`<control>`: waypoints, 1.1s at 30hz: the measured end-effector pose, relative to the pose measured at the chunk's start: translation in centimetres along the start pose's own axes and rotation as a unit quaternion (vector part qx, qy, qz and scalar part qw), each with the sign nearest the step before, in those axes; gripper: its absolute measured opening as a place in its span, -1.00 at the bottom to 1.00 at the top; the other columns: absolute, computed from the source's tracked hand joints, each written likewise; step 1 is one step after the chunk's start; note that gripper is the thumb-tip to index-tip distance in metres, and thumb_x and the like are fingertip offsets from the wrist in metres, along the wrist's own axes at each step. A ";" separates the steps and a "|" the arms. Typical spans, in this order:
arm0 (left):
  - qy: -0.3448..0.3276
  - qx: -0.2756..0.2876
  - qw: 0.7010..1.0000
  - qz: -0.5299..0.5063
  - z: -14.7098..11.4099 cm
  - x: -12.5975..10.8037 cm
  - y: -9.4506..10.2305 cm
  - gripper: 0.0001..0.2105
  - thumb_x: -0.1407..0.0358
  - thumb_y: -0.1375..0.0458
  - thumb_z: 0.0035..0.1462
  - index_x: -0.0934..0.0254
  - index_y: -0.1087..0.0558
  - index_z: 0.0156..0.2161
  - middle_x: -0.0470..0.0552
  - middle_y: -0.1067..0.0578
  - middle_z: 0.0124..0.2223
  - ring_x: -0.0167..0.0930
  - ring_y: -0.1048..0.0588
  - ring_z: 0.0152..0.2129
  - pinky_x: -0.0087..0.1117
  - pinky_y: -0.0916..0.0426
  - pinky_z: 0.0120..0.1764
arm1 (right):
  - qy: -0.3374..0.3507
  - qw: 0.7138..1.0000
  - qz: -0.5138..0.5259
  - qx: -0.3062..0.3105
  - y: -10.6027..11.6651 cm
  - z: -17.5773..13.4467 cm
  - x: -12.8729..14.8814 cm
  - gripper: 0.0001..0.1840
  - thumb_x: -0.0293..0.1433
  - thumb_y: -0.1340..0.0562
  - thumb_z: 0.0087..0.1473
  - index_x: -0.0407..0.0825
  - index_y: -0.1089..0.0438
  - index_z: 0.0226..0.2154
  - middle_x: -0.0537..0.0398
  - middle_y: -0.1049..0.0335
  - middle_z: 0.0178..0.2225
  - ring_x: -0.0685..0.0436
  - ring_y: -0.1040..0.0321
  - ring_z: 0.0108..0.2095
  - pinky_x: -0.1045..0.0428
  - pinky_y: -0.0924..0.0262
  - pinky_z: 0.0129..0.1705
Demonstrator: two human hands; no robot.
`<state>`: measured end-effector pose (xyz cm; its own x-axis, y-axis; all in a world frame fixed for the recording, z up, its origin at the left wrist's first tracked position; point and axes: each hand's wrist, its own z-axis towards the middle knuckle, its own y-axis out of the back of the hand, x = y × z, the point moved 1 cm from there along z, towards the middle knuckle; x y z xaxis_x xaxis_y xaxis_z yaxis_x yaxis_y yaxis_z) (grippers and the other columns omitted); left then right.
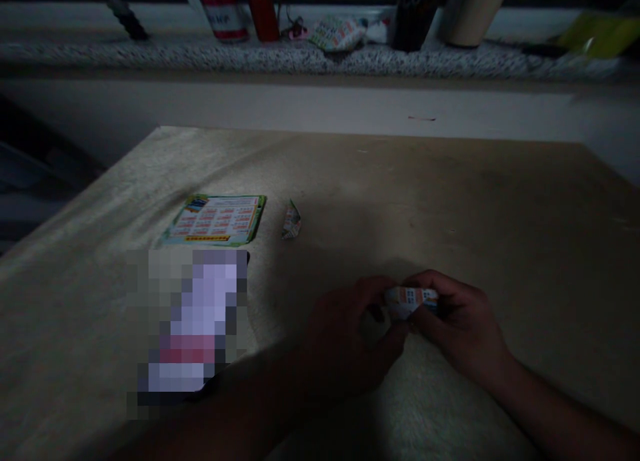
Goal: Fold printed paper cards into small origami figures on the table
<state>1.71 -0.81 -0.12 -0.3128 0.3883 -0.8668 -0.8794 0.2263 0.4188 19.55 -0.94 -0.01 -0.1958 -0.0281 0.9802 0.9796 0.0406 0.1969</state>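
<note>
Between my two hands, just above the table, is a small folded piece of printed paper (407, 301), white with orange and dark print. My left hand (357, 334) pinches its left end with thumb and fingers. From the other side my right hand (463, 321) grips it, thumb pressed on the front and fingers behind. My fingertips hide part of the fold. Left of my hands a small folded paper piece (291, 221) with similar print stands on the table. Beyond my left arm lies a stack of printed cards (217, 219) with a calendar-like grid and green edges.
A phone-like device (197, 321), blurred by pixels, lies on the pale tabletop (350, 174) at left. Along the speckled sill (275, 58) stand a red can (223, 11), a red bottle (263, 14), a crumpled printed paper (340, 34), a dark cup (415, 14) and a beige cylinder (473, 11).
</note>
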 end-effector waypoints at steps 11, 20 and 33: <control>0.209 -0.013 0.948 -0.240 0.7 1.2 0.1 -0.80 0.22 -0.34 0.09 0.31 -0.52 -0.25 -0.02 -0.58 -0.39 -0.45 -0.52 -0.48 -0.48 -0.40 -0.41 | -0.032 0.994 0.093 0.051 0.4 -0.3 0.0 -0.82 -0.30 -0.34 0.16 -0.04 -0.54 -0.42 0.12 -0.49 -0.57 0.02 -0.39 -0.59 0.15 -0.32 -0.53; 0.231 -0.031 0.923 -0.306 0.8 1.1 0.4 -0.83 0.22 -0.29 0.16 0.32 -0.52 -0.27 -0.04 -0.54 -0.40 -0.52 -0.45 -0.53 -0.53 -0.37 -0.46 | -0.027 0.994 0.092 0.050 0.4 -0.4 -0.2 -0.87 -0.33 -0.39 0.10 -0.05 -0.56 -0.42 0.10 -0.51 -0.55 0.02 -0.40 -0.57 0.15 -0.33 -0.52; 0.213 -0.050 0.920 -0.324 1.0 0.9 0.3 -0.83 0.24 -0.30 0.14 0.31 -0.45 -0.30 -0.09 -0.49 -0.45 -0.52 -0.44 -0.52 -0.52 -0.37 -0.43 | 0.039 0.999 0.032 0.009 0.2 -0.3 0.2 -0.75 -0.38 -0.35 0.13 -0.02 -0.46 -0.55 0.10 -0.55 -0.59 0.00 -0.46 -0.58 0.12 -0.35 -0.50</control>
<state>1.49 0.45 -0.47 0.1955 -0.1892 -0.9623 -0.9529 0.1953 -0.2320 19.73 -1.21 0.27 -0.1285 -0.1030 0.9863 0.9889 0.0617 0.1353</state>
